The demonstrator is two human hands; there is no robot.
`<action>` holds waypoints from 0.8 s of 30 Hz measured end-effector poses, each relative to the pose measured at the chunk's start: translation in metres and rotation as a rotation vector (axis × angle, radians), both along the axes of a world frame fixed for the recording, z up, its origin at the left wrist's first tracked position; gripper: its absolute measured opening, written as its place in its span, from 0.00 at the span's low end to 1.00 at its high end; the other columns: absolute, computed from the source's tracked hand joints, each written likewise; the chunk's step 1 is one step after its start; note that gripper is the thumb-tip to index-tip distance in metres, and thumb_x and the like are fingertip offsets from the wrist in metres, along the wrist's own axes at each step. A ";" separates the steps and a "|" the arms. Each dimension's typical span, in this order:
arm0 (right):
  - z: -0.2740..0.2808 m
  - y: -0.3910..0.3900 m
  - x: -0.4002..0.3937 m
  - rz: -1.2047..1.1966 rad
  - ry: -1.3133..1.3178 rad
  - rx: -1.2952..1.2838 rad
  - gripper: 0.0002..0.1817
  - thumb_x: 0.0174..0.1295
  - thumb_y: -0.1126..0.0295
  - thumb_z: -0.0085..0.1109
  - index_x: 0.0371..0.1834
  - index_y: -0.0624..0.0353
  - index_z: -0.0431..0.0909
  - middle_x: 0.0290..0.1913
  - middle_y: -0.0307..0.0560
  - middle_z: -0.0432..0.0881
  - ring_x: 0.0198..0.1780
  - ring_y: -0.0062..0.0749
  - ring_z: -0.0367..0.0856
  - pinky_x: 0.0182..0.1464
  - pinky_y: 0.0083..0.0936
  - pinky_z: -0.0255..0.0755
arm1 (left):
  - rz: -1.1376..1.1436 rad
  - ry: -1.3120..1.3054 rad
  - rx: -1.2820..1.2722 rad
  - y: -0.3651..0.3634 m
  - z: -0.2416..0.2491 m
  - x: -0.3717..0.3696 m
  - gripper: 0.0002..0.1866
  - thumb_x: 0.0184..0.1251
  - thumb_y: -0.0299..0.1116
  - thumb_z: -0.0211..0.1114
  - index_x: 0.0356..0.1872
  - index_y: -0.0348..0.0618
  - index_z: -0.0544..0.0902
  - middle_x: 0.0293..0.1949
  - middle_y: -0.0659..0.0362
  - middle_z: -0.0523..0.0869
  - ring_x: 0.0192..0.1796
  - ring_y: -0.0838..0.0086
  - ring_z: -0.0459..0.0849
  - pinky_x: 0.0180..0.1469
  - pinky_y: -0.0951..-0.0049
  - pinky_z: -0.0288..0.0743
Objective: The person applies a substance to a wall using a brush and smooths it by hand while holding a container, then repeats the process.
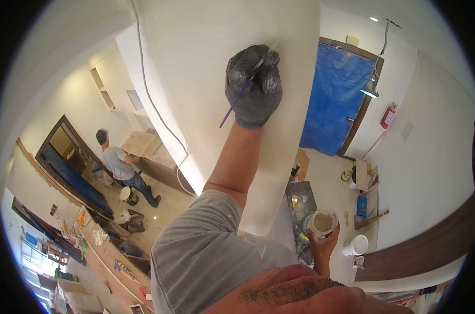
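Observation:
My left hand, in a dark coated work glove, is raised against the pale wall surface. Its fingers are closed round a thin paintbrush, whose purple handle slants down to the left. The brush tip is mostly hidden by the glove, near the surface. Lower down on the right, my bare right hand holds a clear round tub from beneath. Greyish-beige paste or paint fills part of it.
A loose cable hangs along the column's edge. At left, a person in a grey shirt stands by a wooden panel and a bucket. Blue plastic covers a door; a white bucket and a fire extinguisher are at right.

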State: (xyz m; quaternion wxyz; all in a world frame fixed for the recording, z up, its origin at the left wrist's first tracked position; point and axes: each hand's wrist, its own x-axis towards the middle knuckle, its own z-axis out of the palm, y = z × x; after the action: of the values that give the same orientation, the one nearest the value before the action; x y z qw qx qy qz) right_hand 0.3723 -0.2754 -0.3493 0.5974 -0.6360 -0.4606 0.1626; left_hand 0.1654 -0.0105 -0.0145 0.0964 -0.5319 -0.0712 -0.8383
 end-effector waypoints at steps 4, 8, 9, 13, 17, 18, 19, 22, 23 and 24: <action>0.004 -0.001 0.000 0.010 0.026 -0.004 0.55 0.42 0.70 0.87 0.76 0.65 0.65 0.69 0.58 0.74 0.69 0.49 0.78 0.69 0.41 0.76 | 0.037 -0.036 0.155 0.015 0.004 0.004 0.03 0.74 0.20 0.64 0.37 0.33 0.84 0.31 0.57 0.87 0.27 0.77 0.83 0.31 0.78 0.78; 0.003 0.001 -0.001 0.029 0.052 0.002 0.54 0.42 0.71 0.87 0.76 0.65 0.65 0.68 0.57 0.74 0.68 0.47 0.78 0.69 0.40 0.75 | -0.003 -0.042 0.037 0.012 0.000 -0.001 0.02 0.74 0.19 0.63 0.39 0.33 0.83 0.32 0.56 0.88 0.27 0.77 0.83 0.31 0.77 0.79; 0.005 0.002 -0.003 0.038 0.070 0.001 0.54 0.42 0.71 0.87 0.76 0.65 0.65 0.67 0.56 0.74 0.68 0.47 0.78 0.69 0.40 0.75 | -0.029 -0.038 -0.008 0.009 -0.001 -0.002 0.02 0.74 0.19 0.63 0.40 0.33 0.83 0.33 0.56 0.88 0.28 0.77 0.83 0.31 0.77 0.79; 0.006 0.004 -0.006 0.053 0.101 0.005 0.53 0.42 0.71 0.86 0.75 0.65 0.66 0.66 0.55 0.74 0.67 0.46 0.79 0.69 0.40 0.75 | 0.069 0.015 0.111 0.006 0.004 -0.001 0.02 0.72 0.18 0.63 0.41 0.32 0.82 0.34 0.55 0.88 0.28 0.76 0.83 0.31 0.76 0.80; 0.006 0.003 -0.007 0.045 0.074 0.006 0.53 0.42 0.71 0.86 0.75 0.65 0.66 0.66 0.55 0.74 0.67 0.46 0.78 0.69 0.40 0.74 | 0.015 -0.011 0.072 0.008 0.003 -0.002 0.03 0.72 0.21 0.64 0.42 0.32 0.82 0.35 0.55 0.87 0.29 0.74 0.84 0.32 0.74 0.81; 0.008 0.002 -0.007 0.039 0.064 -0.003 0.53 0.42 0.71 0.86 0.75 0.65 0.66 0.66 0.56 0.74 0.67 0.46 0.78 0.70 0.40 0.74 | -0.058 -0.026 0.043 0.007 0.002 -0.002 0.05 0.73 0.22 0.65 0.44 0.32 0.81 0.36 0.54 0.87 0.30 0.73 0.85 0.33 0.73 0.82; 0.010 0.002 -0.008 0.030 0.054 -0.012 0.53 0.43 0.71 0.86 0.75 0.65 0.65 0.66 0.56 0.74 0.67 0.46 0.78 0.70 0.40 0.74 | -0.161 -0.030 0.031 0.004 -0.002 -0.004 0.09 0.74 0.26 0.67 0.48 0.33 0.80 0.39 0.53 0.86 0.32 0.70 0.86 0.34 0.71 0.83; 0.016 0.002 -0.013 0.049 0.066 -0.014 0.54 0.43 0.70 0.86 0.76 0.65 0.65 0.67 0.56 0.74 0.68 0.45 0.78 0.70 0.40 0.74 | -0.243 -0.003 -0.016 -0.010 -0.010 -0.010 0.11 0.83 0.33 0.60 0.53 0.33 0.77 0.42 0.50 0.84 0.33 0.69 0.86 0.35 0.69 0.85; 0.019 0.004 -0.015 0.062 0.076 -0.009 0.54 0.44 0.69 0.87 0.76 0.66 0.65 0.68 0.56 0.74 0.68 0.45 0.78 0.70 0.40 0.74 | -0.312 0.006 -0.063 -0.016 -0.021 -0.012 0.11 0.84 0.32 0.59 0.53 0.33 0.77 0.42 0.50 0.84 0.33 0.69 0.86 0.36 0.70 0.85; 0.023 0.006 -0.018 0.079 0.094 0.001 0.54 0.44 0.68 0.87 0.76 0.66 0.64 0.68 0.56 0.74 0.68 0.44 0.78 0.70 0.40 0.74 | -0.420 0.043 -0.075 -0.021 -0.036 -0.013 0.10 0.84 0.30 0.58 0.54 0.33 0.76 0.43 0.50 0.84 0.35 0.69 0.87 0.38 0.69 0.85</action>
State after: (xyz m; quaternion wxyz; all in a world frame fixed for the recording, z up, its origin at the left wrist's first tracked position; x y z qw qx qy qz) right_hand 0.3543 -0.2695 -0.3260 0.6120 -0.6084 -0.4569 0.2157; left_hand 0.1528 -0.0314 -0.0507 -0.0989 -0.5558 0.0121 -0.8253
